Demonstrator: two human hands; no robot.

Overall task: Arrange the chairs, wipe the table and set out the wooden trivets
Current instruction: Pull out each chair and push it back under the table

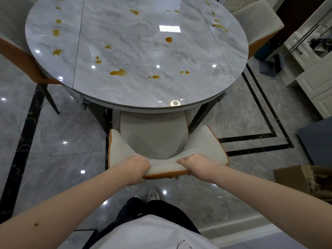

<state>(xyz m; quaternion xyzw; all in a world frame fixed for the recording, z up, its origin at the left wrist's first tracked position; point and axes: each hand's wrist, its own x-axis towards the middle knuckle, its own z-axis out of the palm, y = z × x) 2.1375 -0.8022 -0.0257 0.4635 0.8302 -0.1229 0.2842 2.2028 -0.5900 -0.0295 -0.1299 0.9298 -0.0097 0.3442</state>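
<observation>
3 chairs [152, 141], 1 table [136, 90], 1 cardboard box [291, 178], approx. 20 spills [118, 72].

We have both arms stretched forward, left hand [137, 166] and right hand [198, 165] side by side, fingers curled over in a grip, thumbs pointing inward, wrists roughly level.

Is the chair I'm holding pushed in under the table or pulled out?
Partly in: the chair seat's front sits under the table edge; its backrest, gripped by both hands, stands clear.
</observation>
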